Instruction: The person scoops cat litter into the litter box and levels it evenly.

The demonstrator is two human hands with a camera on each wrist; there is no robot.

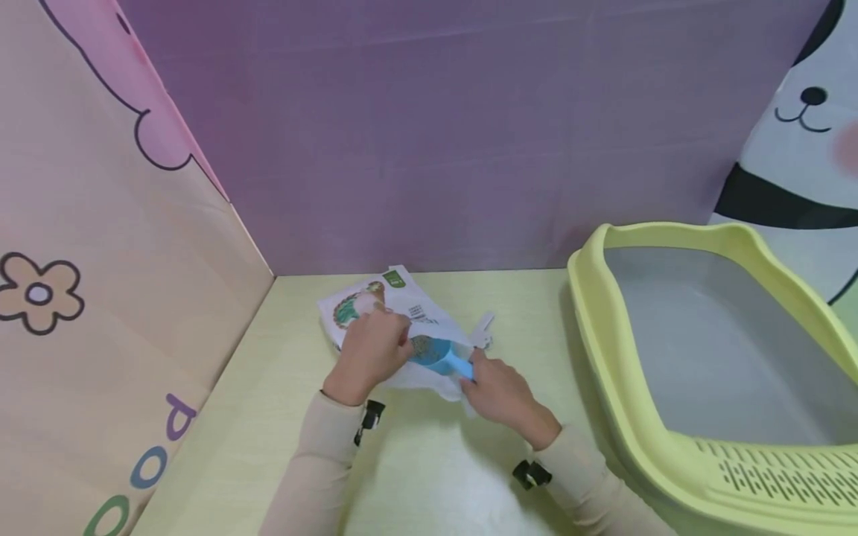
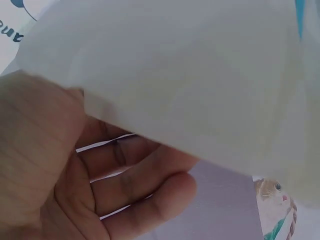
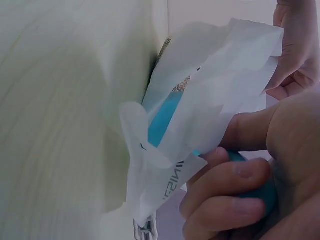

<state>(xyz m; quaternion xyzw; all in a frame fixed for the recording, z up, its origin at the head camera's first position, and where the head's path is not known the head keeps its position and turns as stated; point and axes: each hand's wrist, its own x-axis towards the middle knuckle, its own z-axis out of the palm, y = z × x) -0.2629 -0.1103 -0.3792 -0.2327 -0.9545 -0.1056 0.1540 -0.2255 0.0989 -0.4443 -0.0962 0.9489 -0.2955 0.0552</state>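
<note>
A scoop [image 1: 444, 361] lies in the mouth of a bag [image 1: 426, 310], its long axis running leftward and slightly away from the right hand [image 1: 501, 389], the nearer one, whose fingers are clamped round its handle [image 1: 461, 366], while the left hand [image 1: 375, 345] pinches the bag's edge

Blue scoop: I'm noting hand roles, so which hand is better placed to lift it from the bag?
Probably the right hand: it grips the blue scoop by its handle and is nearer the yellow-green tray. The left hand holds the bag by its open edge.
</note>
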